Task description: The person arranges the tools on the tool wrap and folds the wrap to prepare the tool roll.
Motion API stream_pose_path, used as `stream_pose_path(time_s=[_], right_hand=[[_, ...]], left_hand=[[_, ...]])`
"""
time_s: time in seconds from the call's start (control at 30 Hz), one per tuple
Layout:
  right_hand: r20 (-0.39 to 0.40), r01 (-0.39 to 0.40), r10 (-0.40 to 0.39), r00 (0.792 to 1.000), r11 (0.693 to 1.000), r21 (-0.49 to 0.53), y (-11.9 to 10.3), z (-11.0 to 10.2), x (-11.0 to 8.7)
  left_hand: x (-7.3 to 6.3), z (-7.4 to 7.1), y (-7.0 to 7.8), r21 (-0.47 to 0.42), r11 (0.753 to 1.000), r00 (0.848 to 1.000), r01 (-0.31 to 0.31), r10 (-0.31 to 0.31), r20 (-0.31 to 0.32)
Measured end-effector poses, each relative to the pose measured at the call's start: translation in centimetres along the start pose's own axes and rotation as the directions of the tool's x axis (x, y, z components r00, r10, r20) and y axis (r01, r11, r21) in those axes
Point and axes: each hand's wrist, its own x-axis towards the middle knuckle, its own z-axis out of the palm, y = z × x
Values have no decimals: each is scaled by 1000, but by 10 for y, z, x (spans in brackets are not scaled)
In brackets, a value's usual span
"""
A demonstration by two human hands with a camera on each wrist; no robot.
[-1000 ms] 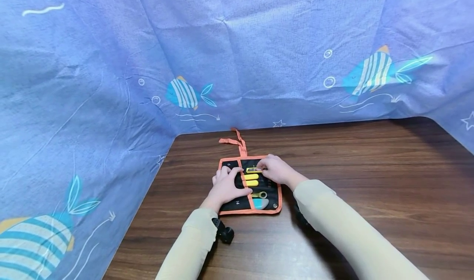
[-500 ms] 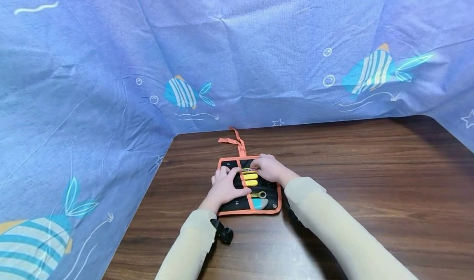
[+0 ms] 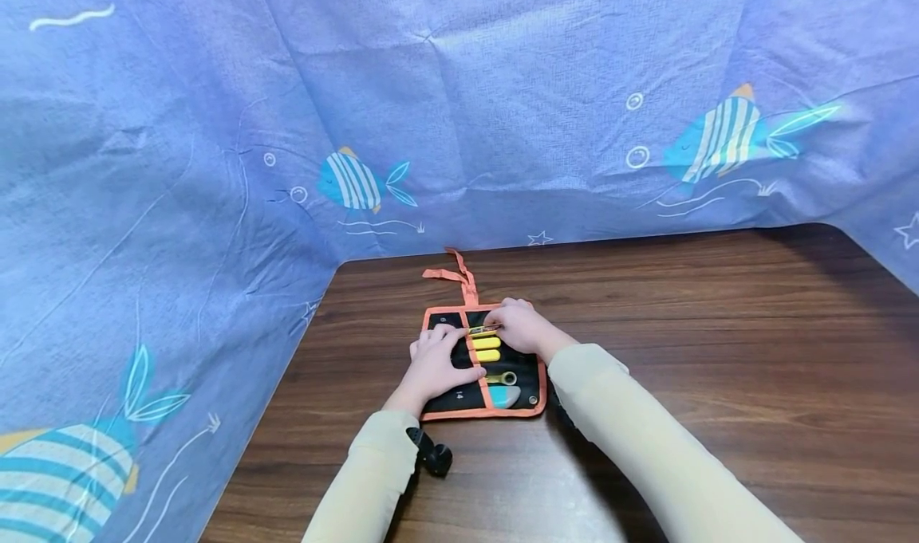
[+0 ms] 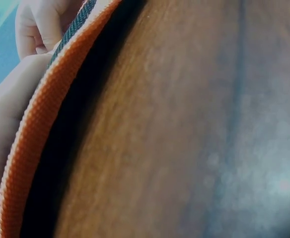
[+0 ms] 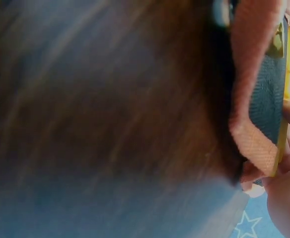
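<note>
A black tool roll (image 3: 518,360) with orange trim lies unrolled on the table. My left hand (image 3: 434,363) rests on its left part, thumb spread from the fingers, index fingertip at the top pocket's mouth. With my right hand (image 3: 520,325) I pinch a slim yellow tool with a dark printed face (image 3: 483,331), its left end at that pocket's orange edge. In the right wrist view the fingers meet this yellow strip (image 5: 283,134). Below it, two yellow handles (image 3: 487,349), a ring spanner (image 3: 509,378) and a teal-and-grey handle (image 3: 505,397) stick out of pockets.
Orange tie straps (image 3: 470,290) run from the roll's far edge. The dark wooden table (image 3: 682,352) meets a blue fish-print cloth (image 3: 502,128) at the back and left. A black wrist device (image 3: 435,455) hangs below the left sleeve.
My right hand has slid left with the yellow tool, bringing its end to the pocket edge; over the last half second it barely moves. The left hand stays in place on the roll.
</note>
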Motion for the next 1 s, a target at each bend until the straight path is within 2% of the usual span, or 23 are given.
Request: stream_pose_path(time_s=[0.13,0.27,0.4,0.63,0.87,1.0], right_hand=[[14,-22,22,1000,1000,-19,1,1,0],[6,-85,85,996,996,-25,8,-1,-5],[-25,-136,136,990,991,12,22,-7,-15],[-23,-126,128,992,991,54,39,-12,-27],[17,-180,180,984,979,92,36,-11,-23],[4,-176,177,984,980,95,34,-10,-22]], left_hand=[[-1,2,-1,35,999,999,-28,27,19],[-2,2,-2,23,1000,1000,-17,17,10],[-2,1,-3,18,1000,1000,-5,5,-16],[-2,1,-4,-8,1000,999,9,-9,-35],[-1,3,-3,-19,1000,999,-9,8,-45],[-2,2,-2,-15,1000,999,-22,22,-38]])
